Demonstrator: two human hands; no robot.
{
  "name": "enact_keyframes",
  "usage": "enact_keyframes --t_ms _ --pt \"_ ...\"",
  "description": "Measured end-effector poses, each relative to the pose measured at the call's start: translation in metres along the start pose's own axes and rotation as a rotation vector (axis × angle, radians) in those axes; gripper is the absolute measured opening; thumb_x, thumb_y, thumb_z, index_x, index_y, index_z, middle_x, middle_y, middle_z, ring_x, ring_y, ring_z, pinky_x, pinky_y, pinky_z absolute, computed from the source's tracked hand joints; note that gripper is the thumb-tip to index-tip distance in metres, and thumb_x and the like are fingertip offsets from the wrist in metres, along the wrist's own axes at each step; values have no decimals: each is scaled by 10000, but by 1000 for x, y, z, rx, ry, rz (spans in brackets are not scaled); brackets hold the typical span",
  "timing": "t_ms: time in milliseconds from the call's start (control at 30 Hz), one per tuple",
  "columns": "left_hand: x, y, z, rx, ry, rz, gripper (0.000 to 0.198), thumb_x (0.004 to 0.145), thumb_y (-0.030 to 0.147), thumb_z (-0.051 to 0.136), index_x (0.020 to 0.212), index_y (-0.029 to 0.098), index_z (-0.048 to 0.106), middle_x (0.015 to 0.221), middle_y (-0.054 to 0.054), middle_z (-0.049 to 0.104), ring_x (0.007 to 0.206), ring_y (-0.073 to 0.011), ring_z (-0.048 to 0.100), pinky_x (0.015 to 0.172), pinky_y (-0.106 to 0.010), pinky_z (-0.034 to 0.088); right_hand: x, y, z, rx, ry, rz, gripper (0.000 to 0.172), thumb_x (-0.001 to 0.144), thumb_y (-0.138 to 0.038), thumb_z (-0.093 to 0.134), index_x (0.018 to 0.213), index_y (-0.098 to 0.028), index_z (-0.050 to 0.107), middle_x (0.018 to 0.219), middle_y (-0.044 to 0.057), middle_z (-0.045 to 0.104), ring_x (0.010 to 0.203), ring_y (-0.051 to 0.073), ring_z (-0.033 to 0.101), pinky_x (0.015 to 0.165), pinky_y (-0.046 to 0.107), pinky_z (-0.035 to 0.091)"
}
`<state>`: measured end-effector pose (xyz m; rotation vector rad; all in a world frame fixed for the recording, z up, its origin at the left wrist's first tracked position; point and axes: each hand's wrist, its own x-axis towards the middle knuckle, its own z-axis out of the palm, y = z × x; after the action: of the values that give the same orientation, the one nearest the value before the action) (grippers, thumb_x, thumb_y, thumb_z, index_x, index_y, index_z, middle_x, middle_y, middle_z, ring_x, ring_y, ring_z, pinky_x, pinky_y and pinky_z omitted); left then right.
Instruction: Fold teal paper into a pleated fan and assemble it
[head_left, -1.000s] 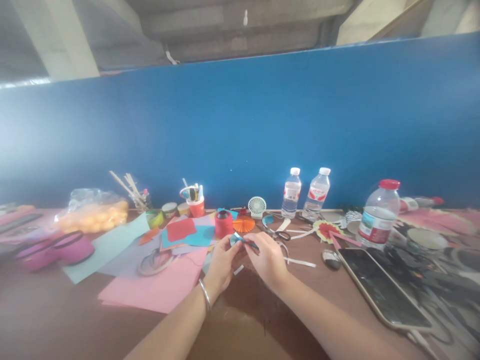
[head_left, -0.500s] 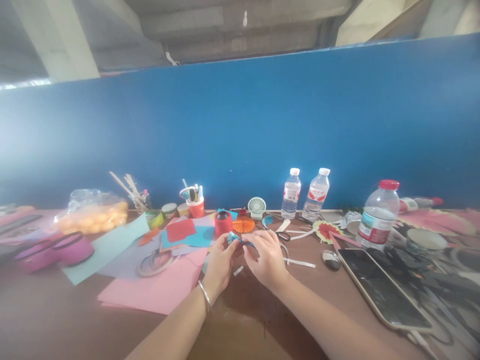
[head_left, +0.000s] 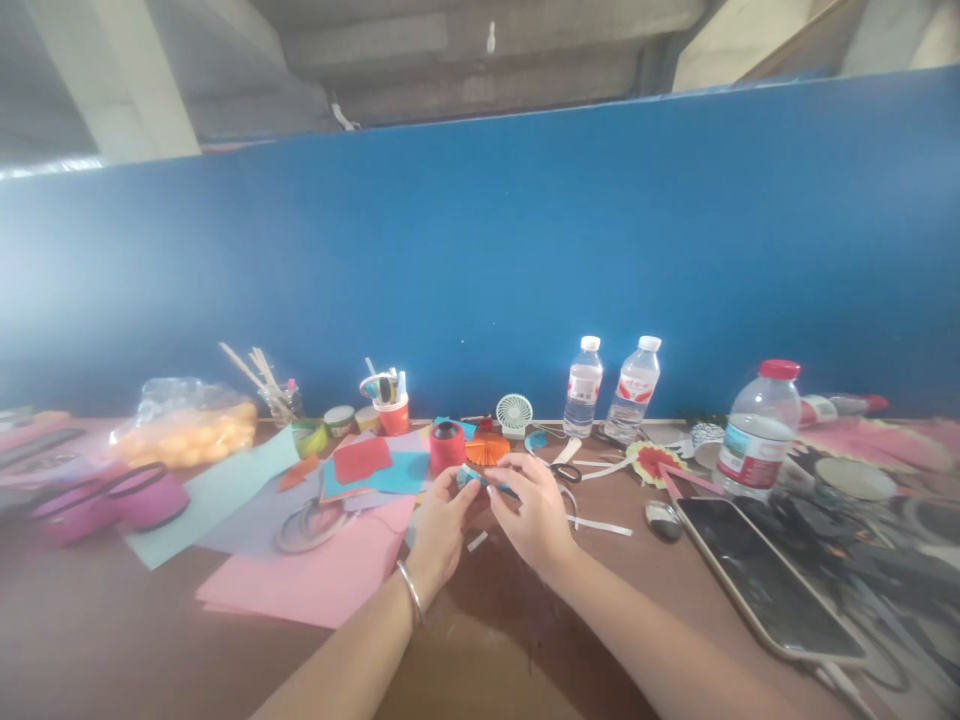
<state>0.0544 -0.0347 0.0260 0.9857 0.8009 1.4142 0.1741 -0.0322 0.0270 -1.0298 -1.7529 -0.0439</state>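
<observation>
Near the middle of the brown table (head_left: 480, 640), my left hand (head_left: 442, 520) pinches a small blue paper piece (head_left: 470, 475) between thumb and fingers. Its wrist wears a silver bangle. My right hand (head_left: 534, 510) has its fingers closed at the other end of the same blue piece, close to the left fingertips. Just behind the hands are a red spool (head_left: 447, 448) and an orange folded paper fan (head_left: 487, 449). A short white strip (head_left: 477, 541) lies between the wrists.
Pink paper (head_left: 315, 580) and other coloured sheets lie left, with purple rings (head_left: 146, 498). Behind stand a red cup of pens (head_left: 393, 415), a small white fan (head_left: 514, 413) and water bottles (head_left: 582, 390). A phone (head_left: 769, 575) and a large bottle (head_left: 757, 430) are right.
The fingers of my right hand have shifted slightly on the blue piece, lifting a little. My left hand has barely moved.
</observation>
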Motion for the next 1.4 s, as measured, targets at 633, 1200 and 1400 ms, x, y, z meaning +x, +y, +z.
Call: enact_keyframes --t_ms 633,1200,1400 --pt "1 -1 -2 -17 -16 0 184 667 263 596 807 175 516 789 3 572 694 -117 584 644 -235 474 -1 -1 0 27 -56 6 212 713 -172 499 898 -199 601 892 49 547 836 182 489 771 340 383" --pt "-2 0 0 1 -36 -21 210 668 289 589 827 173 515 819 -18 587 688 -140 595 621 -274 491 0 -2 -2 123 -22 75 211 724 -153 472 895 -207 583 875 50 556 855 182 494 768 324 399" --pt "0 -1 -2 -7 -52 -27 192 671 270 590 812 177 499 821 -15 588 698 -148 596 625 -290 491 1 3 2 152 -25 107 190 708 -158 486 800 -224 638 861 47 552 819 180 505 743 317 413"
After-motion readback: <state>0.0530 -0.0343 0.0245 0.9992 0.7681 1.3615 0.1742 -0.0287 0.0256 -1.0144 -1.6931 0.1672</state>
